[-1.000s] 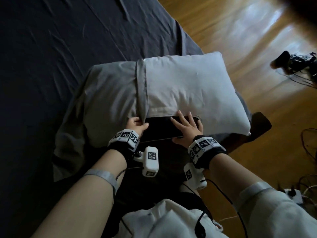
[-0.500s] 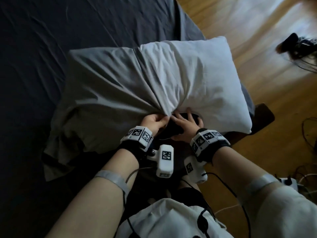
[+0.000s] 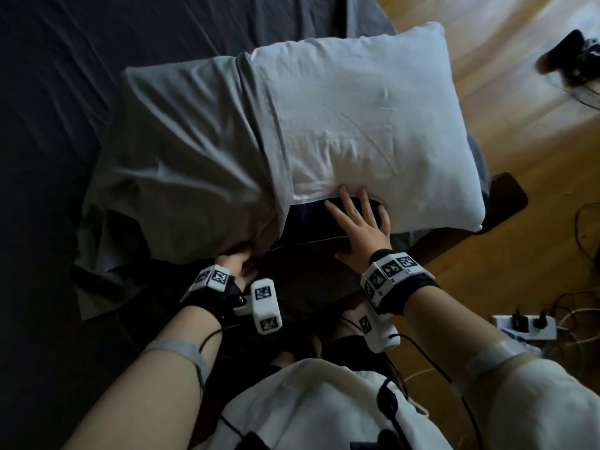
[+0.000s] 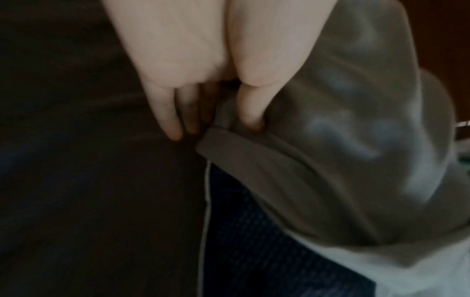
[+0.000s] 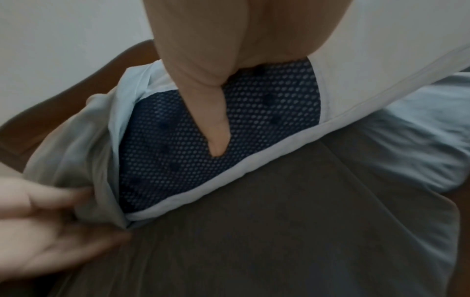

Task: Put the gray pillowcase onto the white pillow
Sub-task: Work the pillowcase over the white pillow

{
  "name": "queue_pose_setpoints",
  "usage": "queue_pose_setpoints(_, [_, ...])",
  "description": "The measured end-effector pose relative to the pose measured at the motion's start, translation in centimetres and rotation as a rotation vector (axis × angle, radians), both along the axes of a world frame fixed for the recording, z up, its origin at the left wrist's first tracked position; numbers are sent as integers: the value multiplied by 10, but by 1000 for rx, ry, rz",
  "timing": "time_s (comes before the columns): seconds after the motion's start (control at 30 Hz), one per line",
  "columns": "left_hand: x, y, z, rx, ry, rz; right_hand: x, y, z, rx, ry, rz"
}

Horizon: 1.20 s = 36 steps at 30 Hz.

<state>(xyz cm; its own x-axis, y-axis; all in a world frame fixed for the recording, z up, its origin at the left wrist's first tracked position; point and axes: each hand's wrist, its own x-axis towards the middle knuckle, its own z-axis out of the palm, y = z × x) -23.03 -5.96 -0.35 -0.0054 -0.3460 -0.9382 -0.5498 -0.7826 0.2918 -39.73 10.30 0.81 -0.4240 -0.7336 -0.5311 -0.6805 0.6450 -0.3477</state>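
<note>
Since before, our right hand (image 3: 360,227) has spread flat against the white pillow (image 3: 373,118); our left hand (image 3: 235,266) pinches the gray pillowcase (image 3: 188,151) on the dark bedsheet (image 3: 48,125), wood floor (image 3: 535,157) at frame right.

Both forearms bare, reaching forward, marker bands strapped on the wrists. Left hand (image 3: 235,264) low, thumb and fingers (image 4: 250,112) pinching a fold of gray cloth. Right hand (image 3: 360,228) flat, palm down, fingers (image 3: 345,203) straight and spread.

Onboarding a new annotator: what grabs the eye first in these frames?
The white pillow lies at the bed's edge, its left part sleeved in the gray pillowcase. The left hand pinches the pillowcase's near hem, while the right hand lies spread on the pillow's dark mesh side.
</note>
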Motion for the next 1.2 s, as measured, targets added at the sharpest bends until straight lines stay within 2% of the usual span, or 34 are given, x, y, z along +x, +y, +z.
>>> queue_pose_setpoints(0.17, [-18, -20, 18, -7, 94, 194, -5, -13, 5, -20, 37, -21])
queue_pose_setpoints(0.27, [-30, -27, 39, -157, 128, 263, -14, -25, 12, -64, 148, -54])
queue_pose_setpoints(0.37, [-40, -30, 54, -252, 233, 357, -21, -30, 18, -184, 283, -147])
queue_pose_setpoints(0.43, [-56, -37, 63, -331, 306, 410, -47, -46, 28, -254, 322, -223])
queue_pose_setpoints(0.47, [-59, -39, 80, -348, 355, 413, -53, -50, 38, -307, 347, -253])
queue_pose_setpoints(0.5, [-56, -60, 132, -409, 460, 422, -61, -77, 86, -450, 442, -203])
queue_pose_setpoints(0.57, [-65, -60, 146, -439, 464, 373, -77, -88, 96, -463, 487, -260])
queue_pose_setpoints(0.67, [-67, -55, 162, -541, 437, 381, -82, -90, 113, -512, 499, -204])
queue_pose_setpoints(0.77, [-58, -54, 211, -684, 473, 386, -80, -86, 175, -545, 479, -211])
queue_pose_setpoints(0.83, [-52, -57, 231, -780, 503, 371, -77, -85, 205, -542, 476, -210])
queue_pose_setpoints(0.93, [-46, -60, 223, -807, 434, 261, -64, -76, 207, -409, 398, -142])
queue_pose_setpoints(1.07, [-42, -45, 193, -703, 315, 100, -44, -57, 161, -201, 302, -132])
queue_pose_setpoints(1.2, [-40, -33, 186, -861, 291, 19, -24, -47, 150, -389, 318, -160])
